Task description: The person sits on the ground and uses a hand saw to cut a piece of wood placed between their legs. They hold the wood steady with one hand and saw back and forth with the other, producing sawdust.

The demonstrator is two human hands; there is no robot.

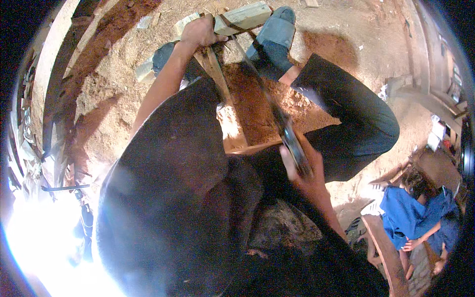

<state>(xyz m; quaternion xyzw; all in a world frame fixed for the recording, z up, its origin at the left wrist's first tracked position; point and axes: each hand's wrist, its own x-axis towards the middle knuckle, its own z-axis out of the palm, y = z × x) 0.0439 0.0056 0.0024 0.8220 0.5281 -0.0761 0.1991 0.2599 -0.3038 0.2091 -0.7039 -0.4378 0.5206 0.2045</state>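
On the wood block's [247,19] near side, the right hand [311,170] was clamped on a long saw-like tool [283,120] slanting forward-left toward the block, where the left hand [199,32] rested nearer, its grip unclear.

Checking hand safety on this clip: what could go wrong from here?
1. The left hand is close to the far end of the long, narrow tool in the right hand; a slip might hurt it.
2. The sandalled foot is also near that end, so a sideways swing could possibly reach it.
3. The pale wood block lies on loose-looking ground and might shift if knocked.
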